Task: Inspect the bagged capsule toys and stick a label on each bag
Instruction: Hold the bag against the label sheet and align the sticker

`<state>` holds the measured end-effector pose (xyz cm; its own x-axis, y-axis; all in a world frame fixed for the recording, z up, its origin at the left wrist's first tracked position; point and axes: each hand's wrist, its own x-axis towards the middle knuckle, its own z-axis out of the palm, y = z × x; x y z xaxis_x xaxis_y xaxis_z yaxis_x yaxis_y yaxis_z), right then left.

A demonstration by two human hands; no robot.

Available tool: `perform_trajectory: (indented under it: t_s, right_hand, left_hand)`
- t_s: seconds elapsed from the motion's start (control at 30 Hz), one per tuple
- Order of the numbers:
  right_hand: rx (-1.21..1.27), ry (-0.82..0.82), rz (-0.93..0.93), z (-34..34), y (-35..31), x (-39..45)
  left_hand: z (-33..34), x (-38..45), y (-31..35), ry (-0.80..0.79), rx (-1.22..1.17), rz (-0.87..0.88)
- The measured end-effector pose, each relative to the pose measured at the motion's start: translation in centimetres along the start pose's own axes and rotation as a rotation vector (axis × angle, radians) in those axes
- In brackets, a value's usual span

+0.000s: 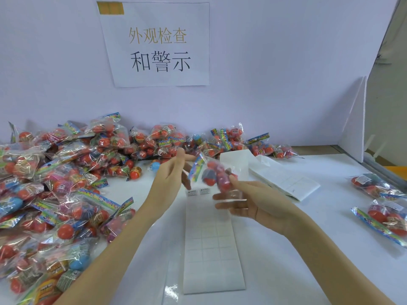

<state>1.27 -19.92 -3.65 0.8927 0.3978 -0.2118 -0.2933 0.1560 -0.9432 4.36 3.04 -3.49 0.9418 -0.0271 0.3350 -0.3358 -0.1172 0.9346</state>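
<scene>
While the table (308, 249) carries a pile (55, 183) of unlabelled bags left of the label sheet (211, 243), finished bags (383, 208) lie to its right. Above the sheet's far end, the right hand (253, 208) grasps one bag (215, 175); the left hand (174, 172) seems to pinch its header, though blur obscures this. Advice: turn the bag slowly, checking every capsule, before peeling a label (192, 192).

Pale lilac wall (275, 62), paper sign (158, 45), white table (297, 249).
</scene>
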Motion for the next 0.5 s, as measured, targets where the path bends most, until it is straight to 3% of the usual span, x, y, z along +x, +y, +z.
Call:
perform_trajectory:
  t_s: [0.07,0.1,0.17,0.23,0.3,0.37,0.5]
  right_hand:
    - [0.169,0.032,-0.101,-1.0,-1.0,-0.3]
    - [0.328,-0.039,-0.186,-1.5,-1.7,-0.6]
    - [0.800,-0.399,-0.358,-2.3,-2.7,-1.6]
    - [1.105,-0.710,-0.366,-2.8,-3.2,-2.7]
    - [1.073,-0.735,-0.310,-2.6,-3.0,-2.8]
    - [0.991,-0.706,-0.247,-2.2,-2.4,-2.3]
    - [0.823,-0.543,-0.152,-1.9,-1.6,-1.4]
  left_hand:
    - [-0.4,0.4,-0.4,0.123,0.108,0.017]
    - [-0.9,0.6,-0.9,0.199,0.296,0.069]
    - [-2.2,0.9,-2.0,0.305,0.766,0.129]
    - [-3.3,0.7,-2.9,0.262,1.138,-0.004]
    - [-4.1,0.4,-3.5,0.140,1.360,-0.231]
    - [-4.5,0.3,-3.8,0.041,1.416,-0.367]
    - [-4.6,0.6,-3.4,0.065,1.375,-0.225]
